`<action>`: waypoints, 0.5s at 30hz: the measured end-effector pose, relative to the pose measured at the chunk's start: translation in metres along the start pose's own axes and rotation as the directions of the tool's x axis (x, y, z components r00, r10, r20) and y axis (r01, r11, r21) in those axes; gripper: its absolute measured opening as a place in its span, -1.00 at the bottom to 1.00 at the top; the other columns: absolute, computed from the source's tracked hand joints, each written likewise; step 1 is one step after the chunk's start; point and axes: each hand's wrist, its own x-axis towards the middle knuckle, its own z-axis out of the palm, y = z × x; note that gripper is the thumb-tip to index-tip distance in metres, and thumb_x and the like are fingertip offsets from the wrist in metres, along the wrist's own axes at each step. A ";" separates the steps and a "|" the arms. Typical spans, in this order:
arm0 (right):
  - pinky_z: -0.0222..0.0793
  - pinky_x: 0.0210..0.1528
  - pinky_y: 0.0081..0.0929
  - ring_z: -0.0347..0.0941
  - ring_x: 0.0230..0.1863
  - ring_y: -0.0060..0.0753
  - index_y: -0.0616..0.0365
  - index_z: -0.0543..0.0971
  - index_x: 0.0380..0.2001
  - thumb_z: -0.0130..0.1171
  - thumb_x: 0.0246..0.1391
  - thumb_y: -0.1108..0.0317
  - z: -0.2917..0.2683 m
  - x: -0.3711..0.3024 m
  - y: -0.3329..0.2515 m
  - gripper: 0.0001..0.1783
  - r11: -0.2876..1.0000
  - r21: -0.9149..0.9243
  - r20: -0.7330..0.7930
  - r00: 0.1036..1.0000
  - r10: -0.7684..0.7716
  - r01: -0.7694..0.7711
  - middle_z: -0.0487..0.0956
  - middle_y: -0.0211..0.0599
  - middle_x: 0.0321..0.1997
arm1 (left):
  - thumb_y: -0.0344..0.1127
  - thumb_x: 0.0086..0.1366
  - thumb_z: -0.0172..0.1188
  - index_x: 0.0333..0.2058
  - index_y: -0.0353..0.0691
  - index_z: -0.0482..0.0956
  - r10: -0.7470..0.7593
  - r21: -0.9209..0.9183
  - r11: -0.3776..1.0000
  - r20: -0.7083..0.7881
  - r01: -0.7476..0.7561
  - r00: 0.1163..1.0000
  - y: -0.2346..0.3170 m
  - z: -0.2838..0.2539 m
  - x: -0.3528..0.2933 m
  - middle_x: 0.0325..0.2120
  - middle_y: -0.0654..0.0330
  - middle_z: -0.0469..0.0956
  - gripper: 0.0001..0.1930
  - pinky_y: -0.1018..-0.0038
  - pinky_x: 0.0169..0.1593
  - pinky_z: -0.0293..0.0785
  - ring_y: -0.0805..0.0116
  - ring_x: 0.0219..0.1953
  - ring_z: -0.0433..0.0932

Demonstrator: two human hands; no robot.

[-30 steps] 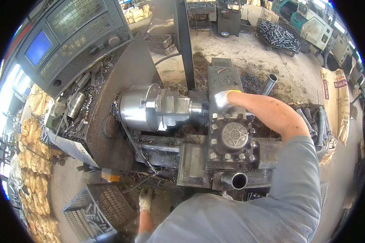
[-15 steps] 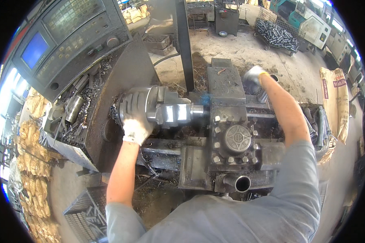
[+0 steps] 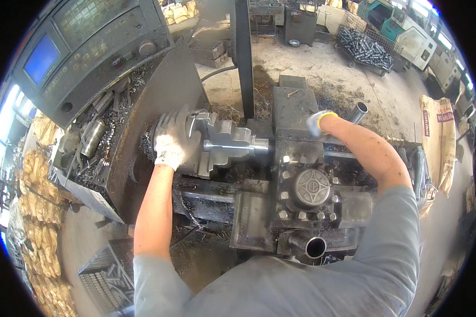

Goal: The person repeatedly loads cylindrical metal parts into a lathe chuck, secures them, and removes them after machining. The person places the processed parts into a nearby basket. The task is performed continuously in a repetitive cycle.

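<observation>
My left hand (image 3: 175,138), in a white work glove, lies flat with its fingers spread over the rim of a lathe chuck (image 3: 201,164). The stepped jaws (image 3: 228,138) of the chuck surround a short, shiny metal cylinder (image 3: 260,146) that points right toward the dark tool block. My right hand (image 3: 319,123), gloved in white with a yellow cuff, is over the right side of that tool block (image 3: 295,113). Blur and the angle hide its fingers, and I cannot make out anything in it. Beyond it a steel tube (image 3: 358,110) sticks up at a slant.
A control panel (image 3: 42,61) with a blue screen stands at the upper left, above a tray (image 3: 84,193) of metal chips and parts. A round bolted cover (image 3: 311,187) and an open pipe end (image 3: 316,247) are close to my body. Farther back is a cart (image 3: 367,48) of metal parts.
My right hand has moved left and nearer, away from the slanted steel tube to the tool block. The chuck jaws have turned to another angle under my left hand, which has shifted slightly over the rim.
</observation>
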 end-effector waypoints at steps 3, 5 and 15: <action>0.63 -0.29 -0.22 0.74 -0.21 -0.23 0.16 0.80 -0.12 0.44 -0.02 0.31 -0.032 -0.025 0.001 -0.65 0.995 0.071 -0.079 0.994 0.071 -0.065 0.80 -0.09 -0.18 | -0.22 0.10 0.36 0.37 -0.26 0.43 0.050 -0.039 0.998 -0.048 -0.052 0.998 -0.004 0.005 -0.002 0.24 -0.16 0.56 -0.20 -0.04 0.52 0.25 -0.18 0.33 0.48; 0.67 -0.19 -0.20 0.75 -0.09 -0.14 0.20 0.76 0.00 0.47 0.01 0.14 -0.062 -0.043 -0.051 -0.49 0.850 0.499 -0.180 0.980 -0.087 0.167 0.79 -0.01 -0.05 | -0.22 0.11 0.36 0.36 -0.26 0.44 0.002 -0.041 0.999 0.020 -0.001 1.000 -0.001 0.002 0.002 0.24 -0.14 0.56 -0.21 -0.02 0.52 0.24 -0.17 0.34 0.47; 0.56 -0.34 -0.36 0.69 -0.29 -0.48 0.28 0.78 -0.23 0.60 -0.02 0.16 -0.061 0.000 -0.103 -0.59 0.494 0.801 -0.064 0.869 -0.490 0.337 0.75 -0.35 -0.37 | -0.18 0.11 0.37 0.29 -0.25 0.51 -0.023 -0.084 0.996 -0.017 0.022 1.000 0.002 -0.005 -0.001 0.22 -0.15 0.58 -0.27 0.01 0.50 0.26 -0.15 0.33 0.48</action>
